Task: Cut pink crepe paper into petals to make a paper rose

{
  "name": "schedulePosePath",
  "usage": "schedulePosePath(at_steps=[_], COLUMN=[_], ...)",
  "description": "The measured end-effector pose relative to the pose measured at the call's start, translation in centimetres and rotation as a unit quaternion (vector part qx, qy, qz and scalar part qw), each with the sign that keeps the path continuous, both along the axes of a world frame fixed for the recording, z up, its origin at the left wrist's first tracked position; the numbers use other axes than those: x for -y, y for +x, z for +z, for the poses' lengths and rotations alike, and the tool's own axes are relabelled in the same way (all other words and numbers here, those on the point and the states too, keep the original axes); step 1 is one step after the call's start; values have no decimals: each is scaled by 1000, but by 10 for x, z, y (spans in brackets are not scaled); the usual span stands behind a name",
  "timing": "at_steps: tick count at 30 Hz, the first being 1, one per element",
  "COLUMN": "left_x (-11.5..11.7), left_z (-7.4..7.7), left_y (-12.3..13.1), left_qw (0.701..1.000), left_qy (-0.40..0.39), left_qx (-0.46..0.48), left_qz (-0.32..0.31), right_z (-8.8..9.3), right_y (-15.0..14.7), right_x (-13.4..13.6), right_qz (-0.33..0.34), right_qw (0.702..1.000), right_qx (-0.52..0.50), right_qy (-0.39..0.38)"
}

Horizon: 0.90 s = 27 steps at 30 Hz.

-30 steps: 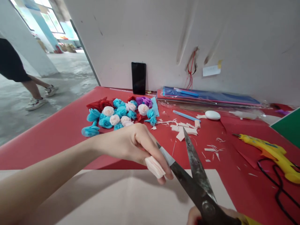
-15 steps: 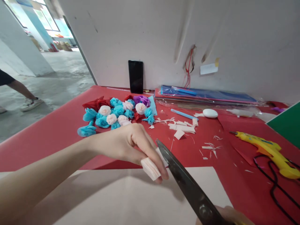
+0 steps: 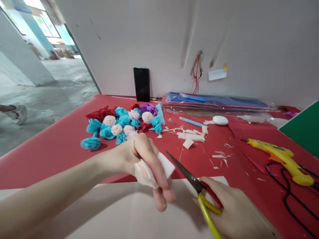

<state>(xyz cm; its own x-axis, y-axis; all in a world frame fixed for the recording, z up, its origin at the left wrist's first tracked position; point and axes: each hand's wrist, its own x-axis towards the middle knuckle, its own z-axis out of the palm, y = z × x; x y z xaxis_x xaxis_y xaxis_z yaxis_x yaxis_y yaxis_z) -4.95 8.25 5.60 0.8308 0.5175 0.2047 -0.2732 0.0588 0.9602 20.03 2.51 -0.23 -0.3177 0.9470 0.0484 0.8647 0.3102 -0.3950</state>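
My left hand (image 3: 147, 166) is closed on a folded strip of pale pink crepe paper (image 3: 146, 174), pinched between thumb and fingers. A second pale piece of paper (image 3: 166, 165) sticks out on the right side of the same fingers. My right hand (image 3: 229, 205) grips a pair of scissors (image 3: 191, 179) by red and yellow handles. The dark blades look closed together, their tip pointing up and left, just right of the paper and apart from it. Beneath both hands lies a large pale sheet (image 3: 119, 215).
Blue, pink, red and purple paper flowers (image 3: 122, 121) cluster on the red tabletop (image 3: 62, 142). Paper scraps (image 3: 191, 136) lie beyond my hands. A yellow glue gun (image 3: 279, 159) with a black cord is at right. A phone (image 3: 142, 84) leans on the back panel.
The scissors have drawn back down and right from the paper, so their handles and my right hand now show. My left hand has turned slightly, the folded paper shifting left.
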Motion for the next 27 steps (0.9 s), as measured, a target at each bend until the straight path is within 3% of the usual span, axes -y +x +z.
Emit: schedulePosePath(at_steps=[4, 6, 8, 10, 12, 15, 20, 25, 27], left_x=[3, 5, 8, 12, 16, 22, 26, 30, 30], left_z=[0, 2, 4, 5, 3, -2, 4, 12, 13], left_y=[4, 5, 4, 3, 3, 5, 13, 18, 19], left_qw=[992, 999, 997, 985, 974, 950, 916, 879, 880], left_qy=[-108, -47, 63, 149, 206, 306, 393, 465, 461], left_qx=[36, 7, -44, -82, -90, -61, -54, -66, -78], left_qz=[-45, -23, 7, 22, 25, 32, 55, 86, 87], right_z=[-9, 1, 20, 43, 64, 80, 79, 75, 73], right_y=[2, 1, -2, -6, -12, -18, -21, -21, -22], right_x=[-2, -2, -2, -2, -2, -4, -6, -3, -1], right_qz=[79, 115, 113, 114, 157, 175, 160, 161, 152], right_qw=[989, 974, 967, 973, 946, 909, 884, 878, 881], right_qx=[22, 23, -22, -140, -271, -378, -433, -447, -446], right_qy=[121, 196, 227, 143, 87, 0, -70, -63, -46])
